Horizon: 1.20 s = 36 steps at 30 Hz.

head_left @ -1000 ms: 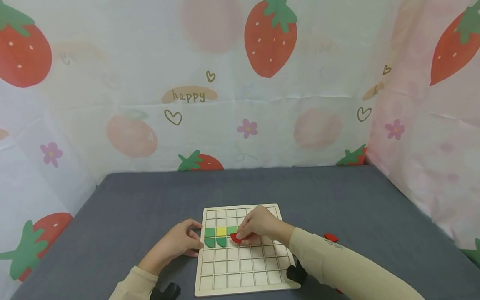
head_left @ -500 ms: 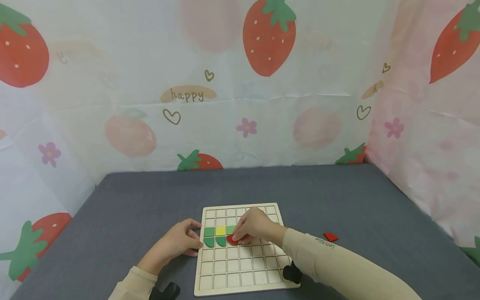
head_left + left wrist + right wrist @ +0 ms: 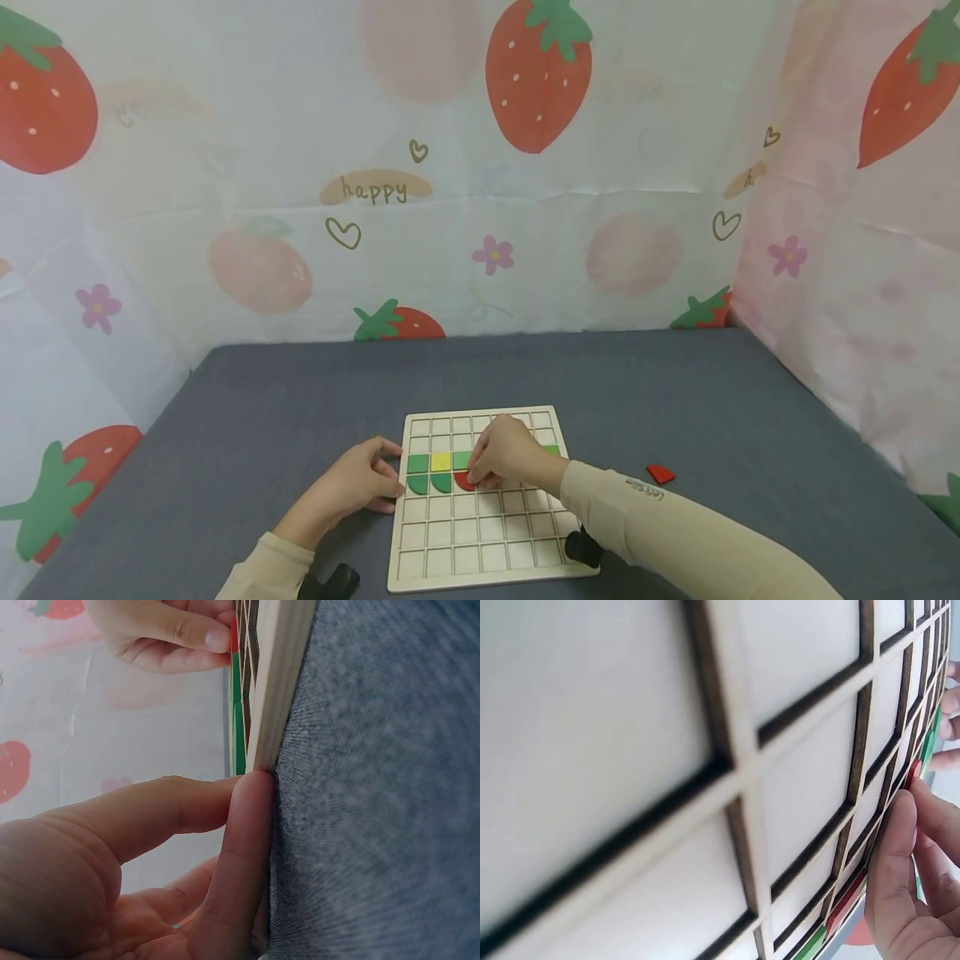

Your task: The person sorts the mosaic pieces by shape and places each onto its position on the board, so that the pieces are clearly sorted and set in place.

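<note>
My right hand (image 3: 506,450) pinches a red rounded tile (image 3: 462,482) at a cell of the wooden grid board (image 3: 466,533). The tile lies just right of two green quarter-circle tiles (image 3: 442,482). In the right wrist view, the thumb and finger of the right hand (image 3: 922,877) meet at the edge of the red tile (image 3: 913,772). My left hand (image 3: 360,479) rests at the board's left edge. Up close in the left wrist view, fingertips of the left hand (image 3: 225,847) touch the side of the board (image 3: 277,690).
One row above lie a green square (image 3: 417,463), a yellow square (image 3: 441,462) and another green tile (image 3: 461,459). A green tile (image 3: 552,449) shows near the board's right side. On the grey cloth (image 3: 720,400), right of the board, lies a loose red tile (image 3: 661,474).
My right hand has moved slightly left and brought the red tile down into line beside the green quarter-circles. The left hand has stayed at the board's edge.
</note>
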Tool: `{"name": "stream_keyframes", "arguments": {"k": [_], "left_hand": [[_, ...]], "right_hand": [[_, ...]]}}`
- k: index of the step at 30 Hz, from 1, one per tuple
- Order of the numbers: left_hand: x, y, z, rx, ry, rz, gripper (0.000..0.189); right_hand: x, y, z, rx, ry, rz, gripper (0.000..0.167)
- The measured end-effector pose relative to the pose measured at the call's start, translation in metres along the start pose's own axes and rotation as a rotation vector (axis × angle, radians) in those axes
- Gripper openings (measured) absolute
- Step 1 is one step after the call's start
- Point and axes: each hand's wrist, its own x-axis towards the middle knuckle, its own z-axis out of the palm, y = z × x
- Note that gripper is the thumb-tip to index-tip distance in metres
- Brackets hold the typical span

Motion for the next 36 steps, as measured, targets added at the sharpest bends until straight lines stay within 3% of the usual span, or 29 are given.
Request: {"name": "stream_keyframes", "arguments": {"k": [6,13,21,36], "left_hand": [[0.000,-0.001,0.000,-0.001,-0.001,-0.001,0.054],[0.002,-0.002,0.001,0.008,0.001,-0.010,0.054],[0.003,-0.004,0.000,-0.003,-0.011,-0.001,0.055],[0.002,-0.002,0.000,-0.002,-0.008,0.005,0.055]], "right_hand": [[-0.004,0.000,-0.008,0.012,-0.010,-0.032,0.006],[-0.015,0.009,-0.033,0.068,0.017,-0.039,0.009],[-0.032,0.026,-0.063,0.101,0.077,0.031,0.011],[-0.064,0.063,-0.112,0.063,0.165,0.132,0.023]]}}
